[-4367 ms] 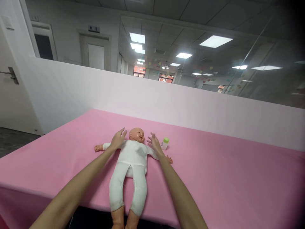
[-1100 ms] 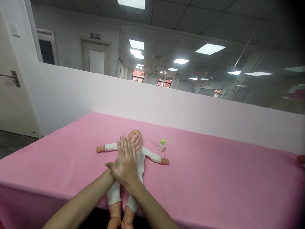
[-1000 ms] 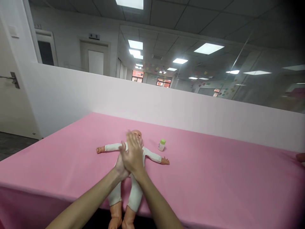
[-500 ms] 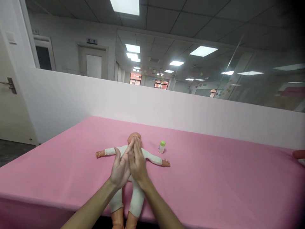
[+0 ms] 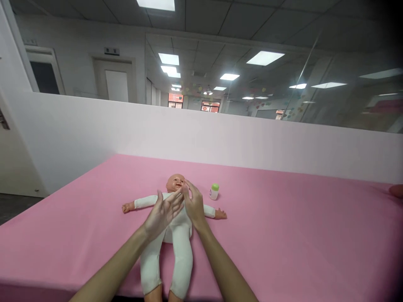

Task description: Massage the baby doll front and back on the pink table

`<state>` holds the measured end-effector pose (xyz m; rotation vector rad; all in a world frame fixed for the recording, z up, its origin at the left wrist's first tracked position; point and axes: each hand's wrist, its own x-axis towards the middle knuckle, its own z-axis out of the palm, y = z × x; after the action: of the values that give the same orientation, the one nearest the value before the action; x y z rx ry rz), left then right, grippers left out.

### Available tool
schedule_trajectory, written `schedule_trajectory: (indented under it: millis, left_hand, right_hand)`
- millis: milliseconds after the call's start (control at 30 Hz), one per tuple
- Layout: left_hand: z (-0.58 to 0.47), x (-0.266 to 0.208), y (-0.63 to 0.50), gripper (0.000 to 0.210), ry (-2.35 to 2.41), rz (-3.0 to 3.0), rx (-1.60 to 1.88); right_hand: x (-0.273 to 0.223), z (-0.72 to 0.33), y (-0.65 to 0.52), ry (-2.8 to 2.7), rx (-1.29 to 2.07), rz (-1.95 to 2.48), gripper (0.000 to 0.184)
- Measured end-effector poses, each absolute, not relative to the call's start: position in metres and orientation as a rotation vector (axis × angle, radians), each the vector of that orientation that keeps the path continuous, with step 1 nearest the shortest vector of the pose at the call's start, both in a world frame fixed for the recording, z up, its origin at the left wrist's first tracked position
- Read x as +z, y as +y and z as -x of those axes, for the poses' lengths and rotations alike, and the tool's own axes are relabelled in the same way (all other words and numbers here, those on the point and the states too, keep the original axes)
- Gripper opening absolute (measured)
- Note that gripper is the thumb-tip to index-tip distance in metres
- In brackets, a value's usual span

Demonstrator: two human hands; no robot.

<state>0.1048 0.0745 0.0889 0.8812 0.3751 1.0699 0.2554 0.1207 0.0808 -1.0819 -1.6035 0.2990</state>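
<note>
A baby doll (image 5: 181,247) with a soft white body lies on its back, arms spread and head toward the wall. Over its chest, my left hand (image 5: 163,212) is open, palm turned up and fingers stretched out. My right hand (image 5: 193,204) is open too, held just right of it with slightly curved fingers, the fingertips of both close together near the doll's chin. Whether they touch each other I cannot tell. Neither hand holds anything. Beside the doll's head, to the right, stands a small white bottle (image 5: 214,192) with a green cap.
Pink cloth covers the table (image 5: 283,226). A low white wall (image 5: 220,138) with glass above it runs along the back. At the far right edge lies a partly visible skin-coloured object (image 5: 396,191). A door (image 5: 15,155) stands at the left.
My hands were pressed palm to palm over the doll's face and chest. Now they have come apart, the left palm turning upward, and the doll's face shows. The view has shifted slightly.
</note>
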Motion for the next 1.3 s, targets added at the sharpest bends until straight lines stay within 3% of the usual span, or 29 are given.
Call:
schedule_trajectory:
  millis: [233, 433, 733, 1067, 1300]
  left_hand:
    - [-0.09, 0.096, 0.18, 0.044, 0.991, -1.46, 1.324]
    - [-0.091, 0.069, 0.242, 0.051, 1.472, -1.573, 1.295]
    - [-0.098, 0.051, 0.258, 0.048, 1.505, -1.706, 1.258]
    - [-0.098, 0.052, 0.257, 0.046, 1.643, -1.797, 1.131]
    - [-0.091, 0.043, 0.267, 0.052, 1.598, -1.829, 1.127]
  right_hand:
    - [0.057, -0.294, 0.196, -1.548, 0.384, 1.325, 0.047]
    - [0.038, -0.293, 0.242, -1.542, 0.521, 1.424, 0.054]
    - [0.024, -0.284, 0.258, -1.562, 0.69, 1.163, 0.048]
    - [0.031, -0.283, 0.263, -1.5, 0.738, 1.157, 0.033]
    - [0.022, -0.287, 0.268, -1.502, 0.75, 1.16, 0.046]
